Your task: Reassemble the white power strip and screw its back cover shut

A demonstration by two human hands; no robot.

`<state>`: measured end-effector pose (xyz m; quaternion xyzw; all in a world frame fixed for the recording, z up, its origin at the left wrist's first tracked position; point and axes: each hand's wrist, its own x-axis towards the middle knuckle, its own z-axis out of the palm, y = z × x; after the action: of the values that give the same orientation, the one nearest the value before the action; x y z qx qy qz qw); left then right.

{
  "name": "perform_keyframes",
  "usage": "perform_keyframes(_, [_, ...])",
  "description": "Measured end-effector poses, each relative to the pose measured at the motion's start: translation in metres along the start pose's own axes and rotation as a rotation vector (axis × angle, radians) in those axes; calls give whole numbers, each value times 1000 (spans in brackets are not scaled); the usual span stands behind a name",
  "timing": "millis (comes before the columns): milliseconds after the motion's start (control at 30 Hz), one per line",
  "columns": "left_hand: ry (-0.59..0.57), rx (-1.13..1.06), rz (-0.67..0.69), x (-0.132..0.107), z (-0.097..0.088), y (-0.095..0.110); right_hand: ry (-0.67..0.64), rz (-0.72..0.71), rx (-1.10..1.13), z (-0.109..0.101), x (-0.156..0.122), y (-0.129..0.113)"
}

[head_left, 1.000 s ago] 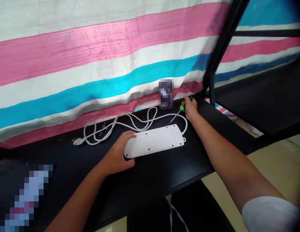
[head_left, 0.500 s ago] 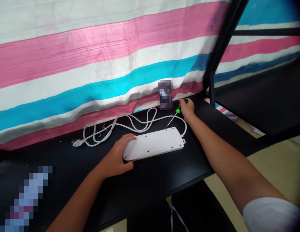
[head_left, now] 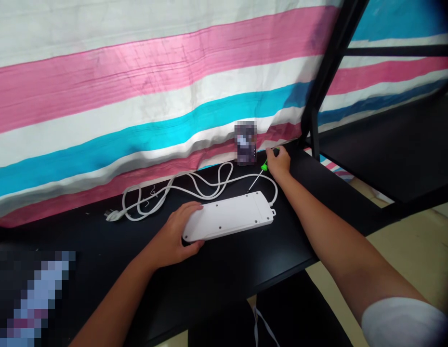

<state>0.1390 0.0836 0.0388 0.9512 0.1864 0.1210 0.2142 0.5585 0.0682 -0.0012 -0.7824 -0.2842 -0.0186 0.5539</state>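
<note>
A white power strip (head_left: pixel 231 215) lies face down on the black table (head_left: pixel 224 270), its screw holes showing. My left hand (head_left: pixel 177 236) is closed around its left end and holds it flat. My right hand (head_left: pixel 280 163) reaches to the table's back edge, closed on a screwdriver (head_left: pixel 258 174) with a green collar. The thin metal shaft slants down to the left, its tip just above the strip's far right edge. The strip's white cord (head_left: pixel 180 189) loops behind it and ends in a plug (head_left: pixel 112 215) at the left.
A pink, white and blue striped cloth (head_left: pixel 155 86) hangs behind the table. A blurred small object (head_left: pixel 245 143) stands against it next to my right hand. A black metal post (head_left: pixel 325 77) rises at the right, and a second black surface (head_left: pixel 386 144) lies beyond it.
My right hand has brought the screwdriver a little to the left and closer to the strip. The left hand has kept its hold on the strip.
</note>
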Motion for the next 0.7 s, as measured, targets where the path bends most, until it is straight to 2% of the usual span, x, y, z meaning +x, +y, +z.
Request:
perform_keyframes(200, [56, 48, 2, 2, 3, -4, -98, -107, -150, -5, -6, -6])
perform_keyframes(367, [89, 119, -7, 9, 0, 4, -321, -290, -273, -13, -15, -16])
perform_keyframes(433, [114, 133, 19, 16, -2, 18, -440, -373, -317, -15, -19, -20])
perform_keyframes(533, [192, 95, 143, 39, -6, 50, -585, -461, -386, -15, -23, -27])
perform_keyframes(600, [189, 75, 242, 66, -7, 75, -649, -493, -429, -16, -25, -32])
perform_keyframes(700, [167, 32, 309, 122, 3, 108, -723, -512, -477, -16, -34, -45])
